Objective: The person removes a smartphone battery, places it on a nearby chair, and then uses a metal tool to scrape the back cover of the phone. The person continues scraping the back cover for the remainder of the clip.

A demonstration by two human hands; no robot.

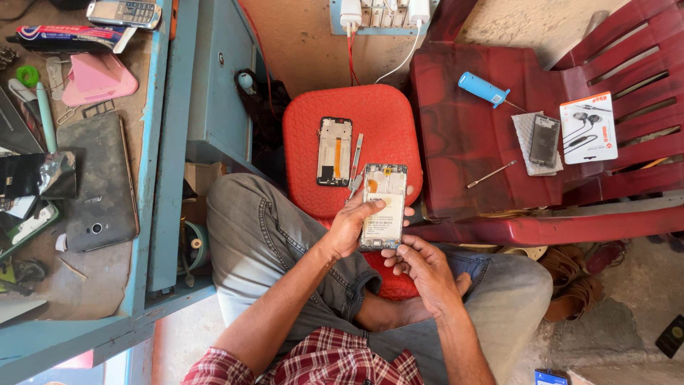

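An opened phone (383, 203) with its back off and a pale battery showing is held over my lap. My left hand (349, 227) grips its left edge, thumb across the battery. My right hand (420, 267) touches the phone's lower end with its fingertips. Just beyond, on a red stool (377, 114), lie a black phone frame (334, 151) and metal tweezers (355, 171). Whether the right hand holds a small tool cannot be told.
A dark red plastic chair (470, 142) at right carries a blue-handled screwdriver (484, 90), a thin metal pry tool (491, 174), another phone on a cloth (544, 140) and an earphone package (587, 127). A blue workbench (160, 178) at left holds phones and parts. Chargers hang from a socket strip (377, 14).
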